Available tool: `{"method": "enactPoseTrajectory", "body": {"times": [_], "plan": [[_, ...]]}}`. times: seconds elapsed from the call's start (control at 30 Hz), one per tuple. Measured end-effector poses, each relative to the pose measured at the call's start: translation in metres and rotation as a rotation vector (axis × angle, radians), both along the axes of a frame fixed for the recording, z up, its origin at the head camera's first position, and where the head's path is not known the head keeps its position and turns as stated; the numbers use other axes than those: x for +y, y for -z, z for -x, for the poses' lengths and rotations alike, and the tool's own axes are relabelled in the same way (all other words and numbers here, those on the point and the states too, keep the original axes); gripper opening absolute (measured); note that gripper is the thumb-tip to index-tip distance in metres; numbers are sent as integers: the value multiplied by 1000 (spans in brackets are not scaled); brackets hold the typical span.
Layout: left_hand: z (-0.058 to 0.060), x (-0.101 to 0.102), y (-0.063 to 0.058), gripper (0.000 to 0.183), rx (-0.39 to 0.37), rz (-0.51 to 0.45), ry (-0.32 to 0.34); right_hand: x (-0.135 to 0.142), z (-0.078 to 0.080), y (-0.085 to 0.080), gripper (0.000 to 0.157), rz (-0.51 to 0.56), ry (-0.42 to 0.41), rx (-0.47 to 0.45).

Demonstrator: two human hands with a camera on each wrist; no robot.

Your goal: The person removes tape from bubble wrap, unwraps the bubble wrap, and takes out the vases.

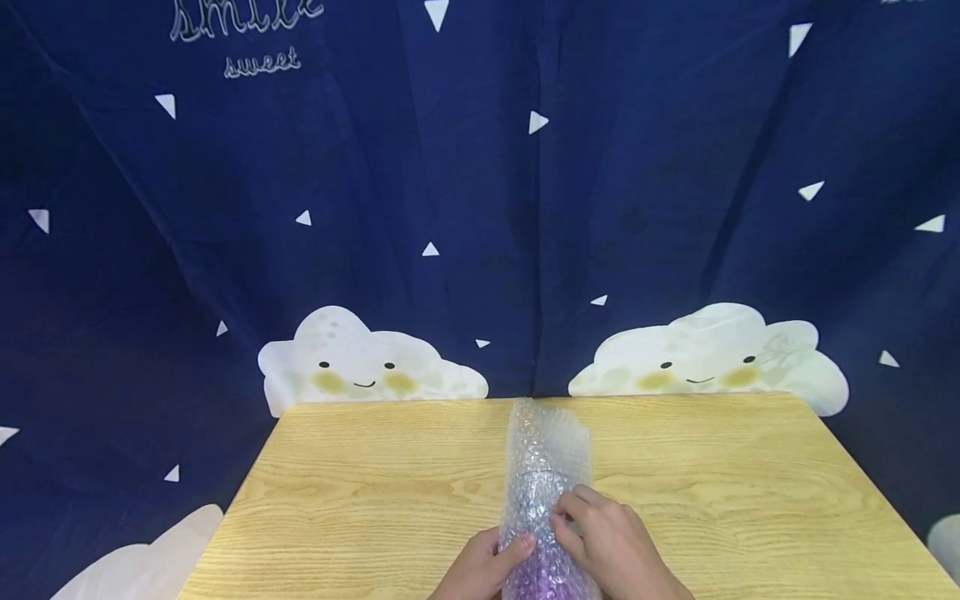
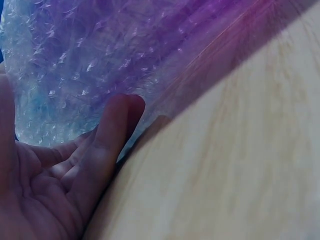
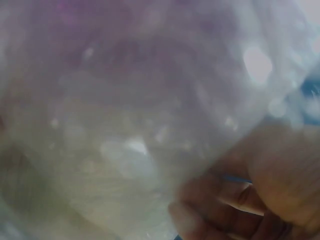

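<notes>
From the head view, you have the bubble wrap [image 1: 561, 437] right in front of you, running up over the middle of the wooden table [image 1: 352, 483], its upper part rising pale and flat past the wrapped item [image 1: 546, 575], which shows silvery blue above and purple below. Your left hand [image 1: 483, 567] grips the lower side, thumb laid across the front; your right hand [image 1: 613, 542] has its fingers bent in close, seemingly pinching a bit of wrap on the other side. The step in hand looks like working at that covering, on or off, I can't tell which; the next move calls for a steady left hold while the right fingers control the wrap's edge. Writing? None readable on the package, but the dark blue backdrop [image 1: 480, 167] gives you "smile", cut by the top edge, with "sweet" just under it. Over to the left wrist: your fingers come up beneath the shiny purple bundle, close above the tabletop; whether the package touches the wood, I can't say. And the right wrist: a blur of wrap, your fingers curled at its margin, the exact pinch unclear, no label legible.
</notes>
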State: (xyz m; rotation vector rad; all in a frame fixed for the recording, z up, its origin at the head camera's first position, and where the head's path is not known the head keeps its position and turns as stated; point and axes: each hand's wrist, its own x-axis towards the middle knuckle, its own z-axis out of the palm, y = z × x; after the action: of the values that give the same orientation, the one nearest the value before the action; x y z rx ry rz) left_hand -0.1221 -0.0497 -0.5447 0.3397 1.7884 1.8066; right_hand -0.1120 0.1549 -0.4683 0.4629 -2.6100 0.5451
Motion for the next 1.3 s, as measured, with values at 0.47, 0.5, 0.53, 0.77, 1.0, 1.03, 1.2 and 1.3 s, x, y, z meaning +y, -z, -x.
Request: {"method": "enactPoseTrajectory", "body": {"times": [0.47, 0.5, 0.53, 0.77, 1.0, 1.03, 1.2, 1.3], "plan": [[0, 1, -1, 41, -14, -27, 7, -1, 0, 1, 13, -26, -28, 94], [0, 1, 0, 41, -14, -29, 10, -1, 0, 2, 13, -27, -28, 92], [0, 1, 0, 41, -15, -27, 8, -1, 0, 2, 13, -29, -28, 90], [1, 2, 2, 42, -26, -37, 4, -1, 1, 4, 11, -29, -45, 69], [-1, 1, 3, 42, -39, -45, 10, 2, 0, 2, 11, 18, -93, 34], [-1, 1, 3, 42, -37, -44, 9, 2, 0, 1, 12, 21, -97, 31], [0, 1, 1, 42, -17, -34, 9, 2, 2, 1, 13, 5, -91, 41], [0, 1, 0, 42, -6, -20, 11, 1, 2, 1, 11, -12, -78, 48]]}}
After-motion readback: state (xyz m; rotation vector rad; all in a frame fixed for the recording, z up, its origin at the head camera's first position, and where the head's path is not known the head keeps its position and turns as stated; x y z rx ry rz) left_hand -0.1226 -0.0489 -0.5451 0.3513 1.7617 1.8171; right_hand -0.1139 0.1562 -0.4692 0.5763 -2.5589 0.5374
